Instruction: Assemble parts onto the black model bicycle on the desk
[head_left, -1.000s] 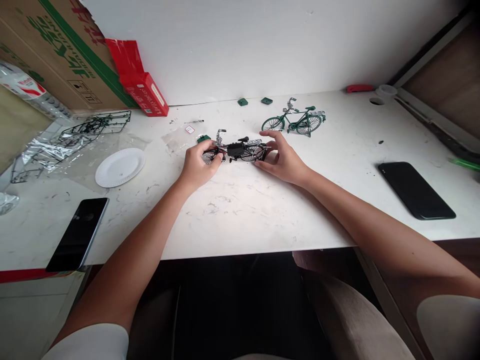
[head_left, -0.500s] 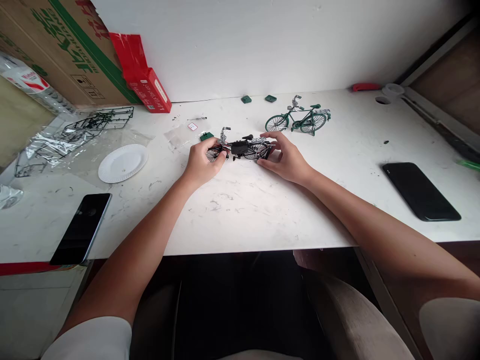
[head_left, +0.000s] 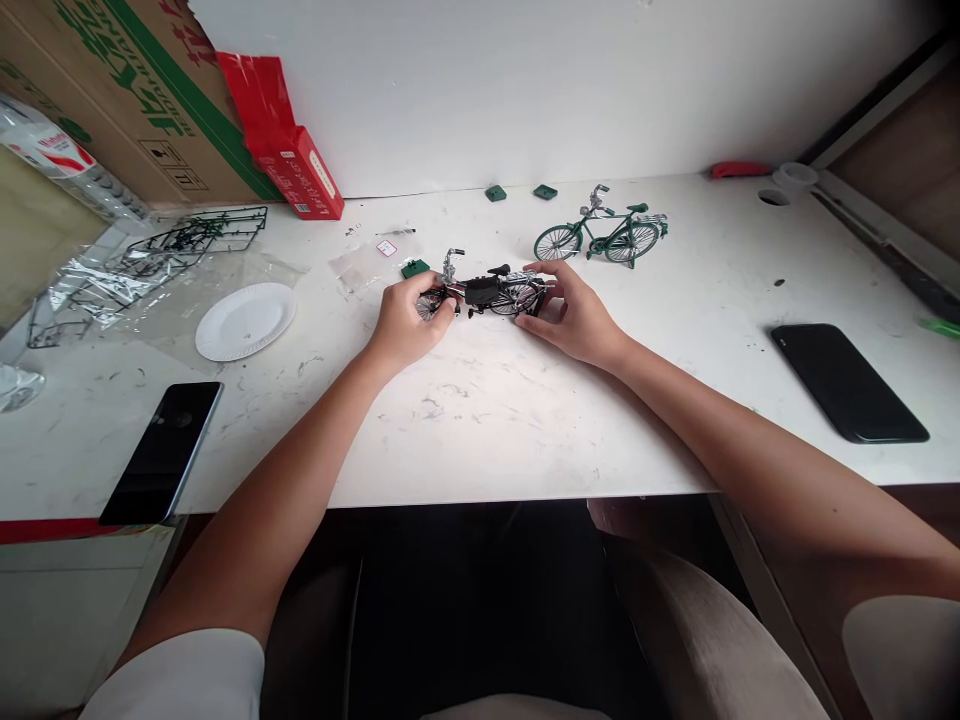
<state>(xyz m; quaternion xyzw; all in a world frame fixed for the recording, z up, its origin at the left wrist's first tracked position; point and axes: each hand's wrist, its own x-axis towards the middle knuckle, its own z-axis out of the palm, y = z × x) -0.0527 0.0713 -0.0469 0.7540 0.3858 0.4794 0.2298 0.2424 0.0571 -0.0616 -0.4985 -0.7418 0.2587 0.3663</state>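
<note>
A small black model bicycle (head_left: 484, 291) stands on the white table (head_left: 480, 420) between my two hands. My left hand (head_left: 405, 320) pinches its front wheel, fingers curled around it. At the rear wheel, my right hand (head_left: 574, 318) grips with thumb and fingers. A green model bicycle (head_left: 600, 236) stands upright just behind my right hand, apart from it. A small green block (head_left: 414, 268) lies beside the black bicycle's handlebar.
A white paper plate (head_left: 245, 320) and black plastic part frames (head_left: 187, 240) lie at the left. One dark phone (head_left: 161, 452) sits near the front left edge, another (head_left: 847, 380) at the right. Cardboard boxes (head_left: 150, 90) and a red box (head_left: 300, 175) stand at the back left.
The view has shifted slightly; both hands keep their hold on the black bicycle, which has barely moved on the table.
</note>
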